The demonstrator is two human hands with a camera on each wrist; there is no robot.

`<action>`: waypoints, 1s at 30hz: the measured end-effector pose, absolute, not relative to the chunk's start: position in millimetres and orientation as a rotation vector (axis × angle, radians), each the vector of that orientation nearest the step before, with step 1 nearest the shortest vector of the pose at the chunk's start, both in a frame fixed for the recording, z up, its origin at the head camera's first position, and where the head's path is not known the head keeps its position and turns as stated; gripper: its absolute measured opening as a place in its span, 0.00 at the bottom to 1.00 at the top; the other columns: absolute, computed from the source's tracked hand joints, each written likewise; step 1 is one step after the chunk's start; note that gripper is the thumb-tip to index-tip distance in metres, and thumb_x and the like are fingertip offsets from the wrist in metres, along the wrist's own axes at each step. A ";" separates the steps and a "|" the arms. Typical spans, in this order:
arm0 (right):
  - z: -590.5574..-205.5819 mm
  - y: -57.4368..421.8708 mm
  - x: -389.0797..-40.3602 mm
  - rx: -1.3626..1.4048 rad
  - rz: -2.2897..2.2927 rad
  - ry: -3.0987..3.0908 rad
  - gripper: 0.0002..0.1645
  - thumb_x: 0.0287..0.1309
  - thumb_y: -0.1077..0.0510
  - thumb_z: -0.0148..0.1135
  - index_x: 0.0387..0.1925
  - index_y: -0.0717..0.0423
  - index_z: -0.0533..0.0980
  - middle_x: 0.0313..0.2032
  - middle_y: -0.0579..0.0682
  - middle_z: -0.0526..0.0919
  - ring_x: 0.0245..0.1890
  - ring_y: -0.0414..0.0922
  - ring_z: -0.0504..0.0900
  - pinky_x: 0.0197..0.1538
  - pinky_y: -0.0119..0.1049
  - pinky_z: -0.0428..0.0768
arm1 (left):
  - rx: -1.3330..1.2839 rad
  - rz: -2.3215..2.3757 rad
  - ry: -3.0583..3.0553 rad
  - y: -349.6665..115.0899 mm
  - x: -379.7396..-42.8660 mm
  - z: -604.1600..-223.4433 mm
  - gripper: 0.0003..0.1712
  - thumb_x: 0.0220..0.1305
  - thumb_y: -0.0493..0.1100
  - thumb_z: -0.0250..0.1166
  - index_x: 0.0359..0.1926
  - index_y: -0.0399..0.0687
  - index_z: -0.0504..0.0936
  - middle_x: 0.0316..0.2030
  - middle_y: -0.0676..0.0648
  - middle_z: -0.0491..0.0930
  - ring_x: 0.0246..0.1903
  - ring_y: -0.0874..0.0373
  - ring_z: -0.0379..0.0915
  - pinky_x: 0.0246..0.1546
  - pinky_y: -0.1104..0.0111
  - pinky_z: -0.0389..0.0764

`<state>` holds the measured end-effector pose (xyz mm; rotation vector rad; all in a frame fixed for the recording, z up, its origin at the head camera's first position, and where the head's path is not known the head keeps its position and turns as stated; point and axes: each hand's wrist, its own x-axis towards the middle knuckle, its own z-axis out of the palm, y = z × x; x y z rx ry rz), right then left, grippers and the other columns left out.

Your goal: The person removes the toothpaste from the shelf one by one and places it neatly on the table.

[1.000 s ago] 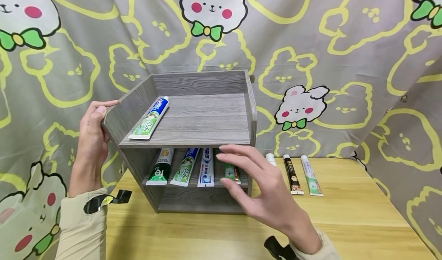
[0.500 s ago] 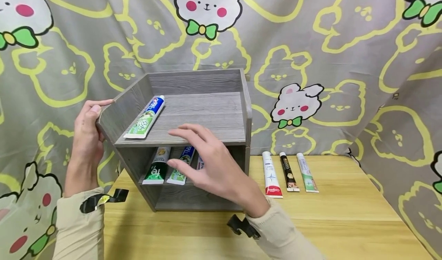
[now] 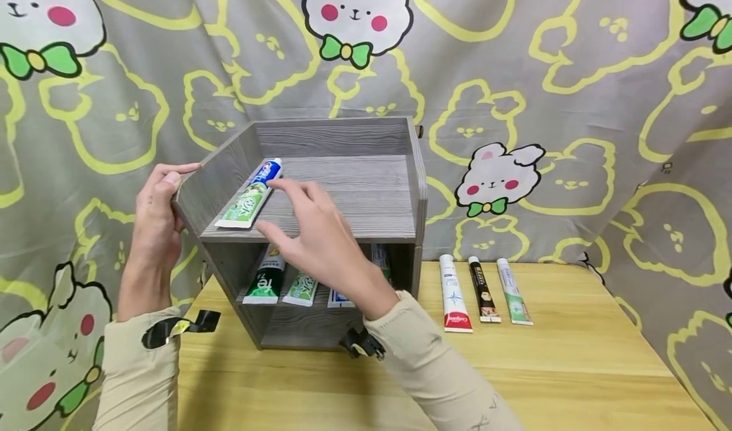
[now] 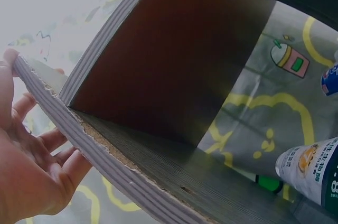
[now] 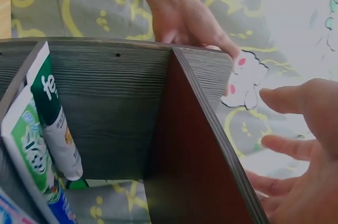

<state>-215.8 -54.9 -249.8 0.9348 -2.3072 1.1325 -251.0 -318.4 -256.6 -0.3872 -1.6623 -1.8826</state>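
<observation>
My left hand (image 3: 155, 218) grips the left side panel of a grey wood-grain shelf unit (image 3: 354, 170), thumb on one face and fingers behind it in the left wrist view. On its top board lies a green, white and blue toothpaste tube (image 3: 247, 205), slanted beside that panel. My right hand (image 3: 323, 240) is over the top board's front edge, fingers spread and thumb apart, fingertips right at the tube's right edge. Below, a green-and-white tube (image 3: 267, 281), a green tube (image 3: 302, 288) and a blue-and-white tube (image 3: 340, 300) lie on the middle shelf, partly hidden by my right arm.
On the wooden table (image 3: 549, 367), right of the unit, lie a white-and-red Colgate tube (image 3: 454, 294), a black tube (image 3: 484, 291) and a white-and-green tube (image 3: 515, 292) side by side. A patterned curtain (image 3: 366, 88) hangs close behind the unit.
My right hand has moved left and up from the middle shelf's right end to the tube on the top board. My left hand keeps its grip on the panel.
</observation>
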 end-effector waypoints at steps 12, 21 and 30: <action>-221.4 -123.0 -241.7 0.723 0.808 -2.652 0.39 0.70 0.34 0.57 0.76 0.41 0.62 0.62 0.53 0.73 0.55 0.48 0.74 0.48 0.41 0.74 | -0.404 -1.863 -1.675 -324.5 -246.5 -251.4 0.17 0.76 0.46 0.55 0.53 0.41 0.83 0.27 0.48 0.80 0.16 0.62 0.68 0.14 0.74 0.64; -222.3 -148.2 -259.2 0.501 0.615 -2.793 0.39 0.69 0.31 0.53 0.72 0.45 0.65 0.62 0.58 0.70 0.60 0.52 0.72 0.58 0.50 0.72 | -0.436 -1.853 -1.686 -316.7 -252.5 -258.3 0.17 0.77 0.46 0.54 0.53 0.42 0.83 0.25 0.48 0.79 0.15 0.63 0.68 0.13 0.74 0.63; -215.2 -167.8 -265.1 0.336 0.355 -2.869 0.42 0.65 0.25 0.51 0.67 0.48 0.71 0.59 0.56 0.74 0.54 0.52 0.71 0.53 0.51 0.72 | -0.435 -1.864 -1.691 -317.5 -251.2 -255.3 0.17 0.76 0.46 0.54 0.53 0.42 0.83 0.24 0.49 0.78 0.14 0.63 0.68 0.13 0.75 0.64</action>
